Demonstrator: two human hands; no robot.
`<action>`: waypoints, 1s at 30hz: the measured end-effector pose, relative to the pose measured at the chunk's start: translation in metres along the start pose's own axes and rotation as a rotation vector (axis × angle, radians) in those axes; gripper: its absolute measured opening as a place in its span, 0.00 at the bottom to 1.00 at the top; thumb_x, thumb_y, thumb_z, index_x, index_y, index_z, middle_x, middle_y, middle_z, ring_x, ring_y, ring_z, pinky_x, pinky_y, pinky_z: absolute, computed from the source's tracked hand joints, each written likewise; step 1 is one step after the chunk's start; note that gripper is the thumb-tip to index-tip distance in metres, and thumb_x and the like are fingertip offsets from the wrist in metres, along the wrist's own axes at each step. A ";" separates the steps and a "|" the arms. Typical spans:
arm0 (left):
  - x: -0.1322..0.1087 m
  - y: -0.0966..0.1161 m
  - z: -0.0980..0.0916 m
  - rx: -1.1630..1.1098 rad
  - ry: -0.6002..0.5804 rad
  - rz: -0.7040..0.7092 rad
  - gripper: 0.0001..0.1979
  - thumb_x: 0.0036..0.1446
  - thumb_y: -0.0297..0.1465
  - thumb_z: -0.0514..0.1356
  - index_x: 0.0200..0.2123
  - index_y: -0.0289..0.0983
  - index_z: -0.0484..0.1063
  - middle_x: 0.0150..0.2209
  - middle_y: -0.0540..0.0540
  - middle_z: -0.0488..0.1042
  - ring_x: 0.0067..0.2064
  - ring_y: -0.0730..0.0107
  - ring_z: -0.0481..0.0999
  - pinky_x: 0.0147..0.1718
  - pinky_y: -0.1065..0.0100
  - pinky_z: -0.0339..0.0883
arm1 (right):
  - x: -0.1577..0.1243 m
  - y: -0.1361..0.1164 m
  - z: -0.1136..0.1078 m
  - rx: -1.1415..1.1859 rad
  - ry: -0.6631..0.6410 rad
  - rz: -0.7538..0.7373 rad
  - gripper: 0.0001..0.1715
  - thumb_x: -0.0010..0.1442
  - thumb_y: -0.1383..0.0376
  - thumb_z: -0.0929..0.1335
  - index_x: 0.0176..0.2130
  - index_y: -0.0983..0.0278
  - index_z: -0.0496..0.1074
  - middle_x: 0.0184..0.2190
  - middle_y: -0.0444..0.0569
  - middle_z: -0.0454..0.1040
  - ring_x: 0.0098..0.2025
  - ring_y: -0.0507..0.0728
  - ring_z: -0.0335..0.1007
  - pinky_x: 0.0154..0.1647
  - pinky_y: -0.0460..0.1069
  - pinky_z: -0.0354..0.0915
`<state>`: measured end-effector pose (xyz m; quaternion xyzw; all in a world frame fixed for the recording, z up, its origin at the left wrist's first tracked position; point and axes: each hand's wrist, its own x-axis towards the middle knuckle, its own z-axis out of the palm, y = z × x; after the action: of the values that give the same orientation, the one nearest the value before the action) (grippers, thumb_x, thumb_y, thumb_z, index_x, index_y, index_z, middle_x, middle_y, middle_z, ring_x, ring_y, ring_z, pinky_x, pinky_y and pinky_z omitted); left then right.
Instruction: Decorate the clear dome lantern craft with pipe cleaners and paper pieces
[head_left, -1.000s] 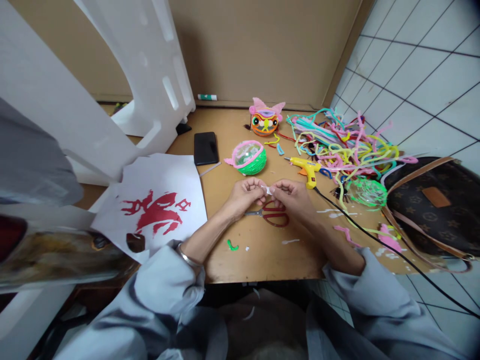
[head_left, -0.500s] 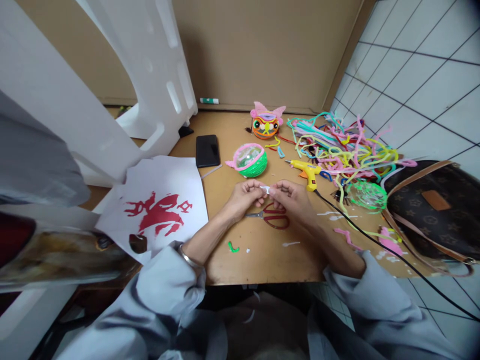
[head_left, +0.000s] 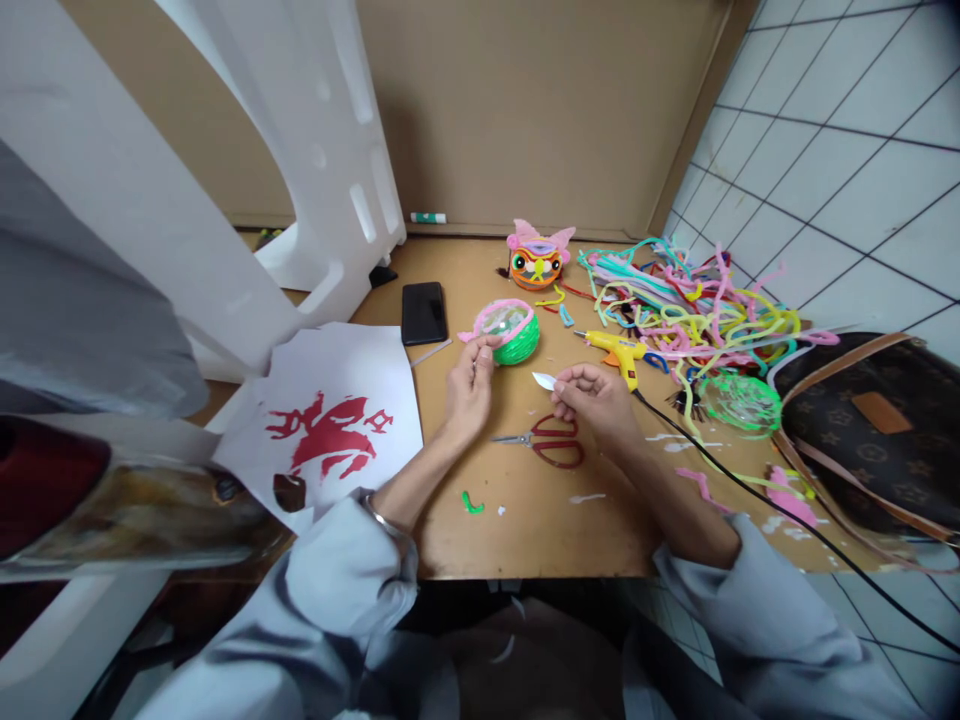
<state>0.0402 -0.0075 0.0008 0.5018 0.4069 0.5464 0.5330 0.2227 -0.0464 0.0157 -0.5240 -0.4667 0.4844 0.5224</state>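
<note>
Between the thumb and fingers of my right hand (head_left: 589, 395) is a small white pointed piece (head_left: 544, 381), its tip toward the left. My left hand (head_left: 472, 385) is at the near left side of a green bowl-like ball with a pink rim (head_left: 517, 340); its fingers are closed close to the pink edge, and whether they grip it is unclear. Red-handled scissors (head_left: 557, 441) lie on the table between my forearms. Behind the green ball stands an orange and pink lion-like head (head_left: 535, 262). A yellow glue gun (head_left: 621, 353) rests to the right.
Colourful pipe cleaners (head_left: 690, 300) lie in a heap at the back right, beside a brown bag (head_left: 870, 430). The glue gun's black cord runs toward the lower right. A phone (head_left: 424, 313) and white paper with red shapes (head_left: 397, 400) are at the left.
My hands have moved apart. The left has gone up to the green ball's pink edge, while the right keeps the white piece, now more visible. The camera view has shifted slightly.
</note>
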 end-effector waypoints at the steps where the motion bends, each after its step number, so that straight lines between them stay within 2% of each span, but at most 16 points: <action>1: 0.002 0.000 -0.003 0.124 0.052 0.130 0.14 0.64 0.42 0.60 0.48 0.42 0.76 0.41 0.45 0.74 0.46 0.63 0.72 0.48 0.65 0.67 | 0.000 0.000 0.000 0.006 0.008 -0.008 0.16 0.43 0.56 0.76 0.28 0.63 0.71 0.20 0.41 0.74 0.19 0.48 0.67 0.20 0.43 0.63; 3: 0.008 -0.002 -0.008 0.367 0.132 0.362 0.17 0.66 0.41 0.57 0.52 0.41 0.76 0.52 0.39 0.73 0.56 0.57 0.69 0.60 0.57 0.62 | 0.000 -0.001 0.001 0.013 0.021 -0.019 0.16 0.43 0.57 0.75 0.29 0.63 0.71 0.20 0.40 0.73 0.19 0.48 0.67 0.21 0.43 0.63; 6: 0.021 -0.011 -0.014 0.571 0.141 0.503 0.19 0.67 0.37 0.54 0.57 0.43 0.75 0.63 0.38 0.67 0.67 0.52 0.61 0.68 0.50 0.50 | 0.000 0.001 0.001 0.018 0.020 -0.028 0.16 0.44 0.57 0.75 0.30 0.62 0.70 0.18 0.38 0.72 0.19 0.48 0.66 0.20 0.43 0.62; 9: 0.036 -0.021 -0.016 0.707 0.101 0.525 0.21 0.67 0.31 0.51 0.59 0.48 0.73 0.70 0.43 0.62 0.72 0.49 0.52 0.69 0.43 0.44 | -0.001 0.002 0.001 0.028 -0.004 -0.027 0.17 0.46 0.56 0.74 0.31 0.61 0.68 0.17 0.37 0.71 0.16 0.48 0.64 0.18 0.43 0.60; 13: 0.046 -0.026 -0.017 0.882 0.032 0.482 0.28 0.64 0.24 0.48 0.63 0.50 0.70 0.71 0.46 0.61 0.74 0.46 0.51 0.68 0.37 0.45 | 0.001 0.006 -0.001 0.072 0.008 -0.044 0.18 0.45 0.56 0.76 0.30 0.61 0.68 0.20 0.40 0.75 0.19 0.48 0.67 0.20 0.43 0.63; 17: 0.047 -0.025 -0.019 0.928 -0.033 0.561 0.29 0.64 0.22 0.48 0.62 0.48 0.71 0.69 0.45 0.65 0.72 0.49 0.56 0.67 0.41 0.51 | 0.007 0.010 -0.005 0.115 0.039 -0.089 0.19 0.44 0.56 0.77 0.29 0.61 0.69 0.22 0.42 0.78 0.22 0.50 0.71 0.25 0.46 0.68; 23: 0.037 -0.024 -0.019 0.742 -0.088 0.847 0.19 0.68 0.25 0.46 0.48 0.38 0.77 0.56 0.38 0.77 0.60 0.59 0.73 0.59 0.51 0.65 | 0.010 0.008 -0.011 0.194 0.071 -0.148 0.17 0.47 0.55 0.77 0.30 0.61 0.72 0.22 0.44 0.77 0.25 0.53 0.76 0.29 0.48 0.70; 26: 0.024 -0.017 -0.015 0.663 -0.130 0.943 0.21 0.70 0.26 0.44 0.41 0.36 0.77 0.49 0.38 0.80 0.55 0.61 0.75 0.57 0.53 0.67 | 0.011 0.007 -0.013 0.225 0.121 -0.232 0.19 0.49 0.53 0.78 0.31 0.61 0.72 0.23 0.43 0.77 0.27 0.53 0.76 0.31 0.48 0.71; 30: 0.009 -0.010 -0.007 0.617 -0.148 0.976 0.23 0.72 0.29 0.43 0.36 0.38 0.77 0.40 0.41 0.81 0.49 0.62 0.75 0.51 0.56 0.69 | 0.014 0.008 -0.013 0.186 0.182 -0.308 0.22 0.45 0.54 0.80 0.33 0.60 0.72 0.23 0.42 0.77 0.25 0.53 0.76 0.30 0.48 0.71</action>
<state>0.0354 0.0029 -0.0094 0.8003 0.2305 0.5484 0.0757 0.2370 -0.0339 0.0069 -0.4378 -0.4453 0.3904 0.6765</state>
